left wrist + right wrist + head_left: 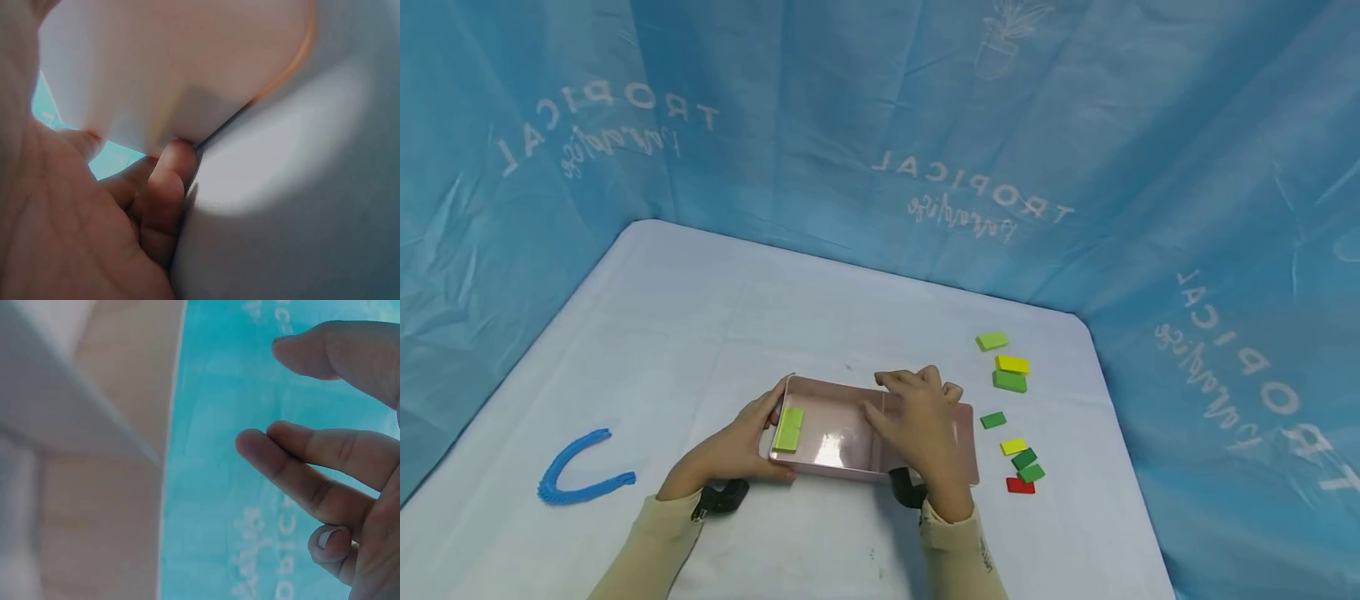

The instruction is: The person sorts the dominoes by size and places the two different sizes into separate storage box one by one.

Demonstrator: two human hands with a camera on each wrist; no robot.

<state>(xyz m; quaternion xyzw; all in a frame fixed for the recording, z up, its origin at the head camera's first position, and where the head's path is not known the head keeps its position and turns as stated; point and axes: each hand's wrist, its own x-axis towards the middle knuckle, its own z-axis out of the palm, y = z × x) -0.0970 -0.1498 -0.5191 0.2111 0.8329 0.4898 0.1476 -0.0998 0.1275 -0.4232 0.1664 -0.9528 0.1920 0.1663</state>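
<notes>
A pinkish divided box stands on the white-covered table, tipped a little. My left hand grips its left end, thumb along the near side and fingers at the far side. In the left wrist view those fingers lie against the box's wall. Two light green blocks lie side by side at the left end of the box's left compartment. Over the divider and right compartment, my right hand hovers with thumb and fingers apart. The right wrist view shows nothing between its fingers; the hand hides part of the right compartment.
To the right lie a light green block, yellow blocks, green blocks and a red block. A curved blue strip lies at the left. Blue printed curtains hang behind the table.
</notes>
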